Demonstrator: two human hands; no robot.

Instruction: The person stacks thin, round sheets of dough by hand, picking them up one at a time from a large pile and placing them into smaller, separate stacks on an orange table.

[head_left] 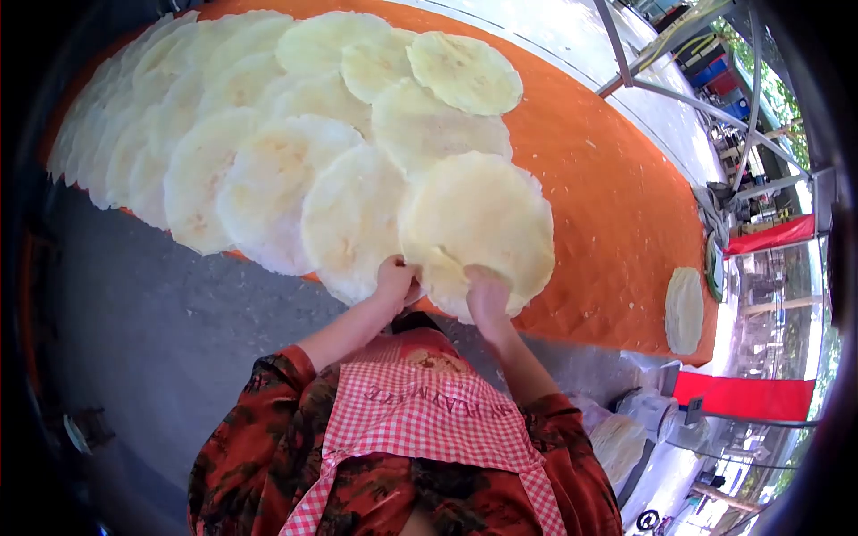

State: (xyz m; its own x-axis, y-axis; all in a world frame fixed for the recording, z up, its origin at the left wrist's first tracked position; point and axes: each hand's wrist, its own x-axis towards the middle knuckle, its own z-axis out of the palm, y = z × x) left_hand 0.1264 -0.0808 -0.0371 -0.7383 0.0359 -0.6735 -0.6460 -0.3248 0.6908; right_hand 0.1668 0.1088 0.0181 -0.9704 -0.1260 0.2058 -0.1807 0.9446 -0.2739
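The large round flatbread [483,214] lies at the near edge of the counter [608,223], right of the middle, partly over its neighbours. The left hand [394,279] pinches its near rim; the right hand [488,297] bends over the rim beside a fold, its fingertips too hidden to tell their grip. So thin a round probably tears easily, so a light, even hold and a smooth rim suit it best. Count two hands, one handled round, one lone round [685,311] by the near right corner, and over ten overlapping rounds [268,179], too crowded leftward for an exact number
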